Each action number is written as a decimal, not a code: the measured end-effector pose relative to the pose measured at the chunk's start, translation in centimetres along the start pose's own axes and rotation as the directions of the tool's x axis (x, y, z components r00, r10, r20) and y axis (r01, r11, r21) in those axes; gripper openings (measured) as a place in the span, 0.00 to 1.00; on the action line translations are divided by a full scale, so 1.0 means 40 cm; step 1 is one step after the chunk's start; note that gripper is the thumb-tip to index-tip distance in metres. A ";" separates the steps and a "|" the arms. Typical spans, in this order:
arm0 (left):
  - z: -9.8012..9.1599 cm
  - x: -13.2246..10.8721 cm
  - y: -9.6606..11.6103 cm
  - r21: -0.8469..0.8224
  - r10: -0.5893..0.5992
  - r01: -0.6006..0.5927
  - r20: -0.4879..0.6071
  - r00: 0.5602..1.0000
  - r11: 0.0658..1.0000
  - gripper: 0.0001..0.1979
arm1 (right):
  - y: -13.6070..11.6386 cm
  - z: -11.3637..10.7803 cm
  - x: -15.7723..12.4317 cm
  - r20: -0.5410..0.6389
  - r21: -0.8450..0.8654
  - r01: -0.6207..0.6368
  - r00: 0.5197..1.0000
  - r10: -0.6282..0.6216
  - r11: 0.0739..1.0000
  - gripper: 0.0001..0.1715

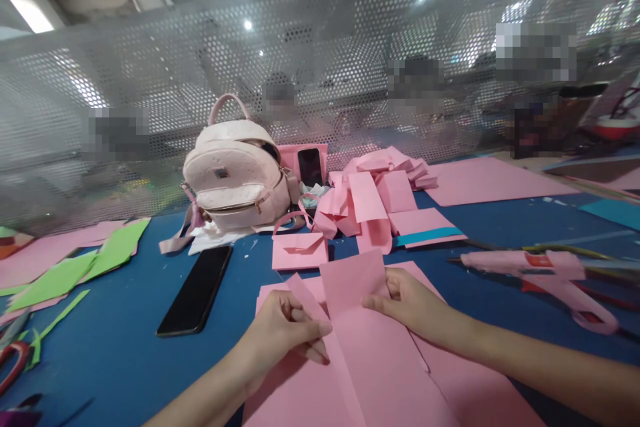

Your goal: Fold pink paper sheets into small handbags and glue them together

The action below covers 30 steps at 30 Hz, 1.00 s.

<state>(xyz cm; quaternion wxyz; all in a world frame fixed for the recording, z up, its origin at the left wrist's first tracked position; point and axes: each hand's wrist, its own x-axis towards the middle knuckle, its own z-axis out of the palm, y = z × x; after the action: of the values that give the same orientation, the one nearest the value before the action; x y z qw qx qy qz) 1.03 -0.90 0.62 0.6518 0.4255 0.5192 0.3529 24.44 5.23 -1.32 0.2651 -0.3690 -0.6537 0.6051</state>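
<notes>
Pink paper fills both hands. In my right hand [410,303] a folded pink paper piece [354,283] stands up, pinched between thumb and fingers. My left hand [290,327] is closed on a narrow pink paper strip [307,297], its thumb reaching toward the folded piece. Beneath both lie larger pink sheets [390,373] spread over the blue table at its near side. Just beyond stands a small pink paper bag [300,251] with a flap and a loop handle. Behind my right hand is a pink piece with a blue stripe [430,230].
A pink glue gun [545,270] lies at the right with cords. A black phone [195,290] and a pale backpack [235,173] are left of centre. Red-handled scissors [13,360] and green paper [75,273] sit far left. A perforated metal screen [325,47] stands behind.
</notes>
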 end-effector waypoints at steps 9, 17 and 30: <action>0.001 0.013 -0.016 -0.036 0.006 -0.006 0.010 1.000 0.999 0.22 | -0.023 -0.002 -0.006 0.061 0.001 0.030 0.998 -0.030 1.000 0.21; 0.008 0.001 0.000 -0.020 0.048 -0.049 -0.021 0.999 0.999 0.20 | -0.009 0.001 -0.012 0.108 0.072 0.014 0.994 -0.021 0.997 0.21; 0.017 0.002 -0.010 -0.006 0.008 -0.009 -0.024 1.000 1.000 0.24 | -0.023 0.002 -0.009 0.070 0.065 0.064 0.995 -0.068 0.996 0.23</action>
<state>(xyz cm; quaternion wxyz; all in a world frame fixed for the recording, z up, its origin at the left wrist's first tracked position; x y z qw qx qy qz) 1.71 -1.13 0.28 0.6452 0.4215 0.5242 0.3623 24.42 4.89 -0.40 0.2725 -0.3167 -0.6554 0.6292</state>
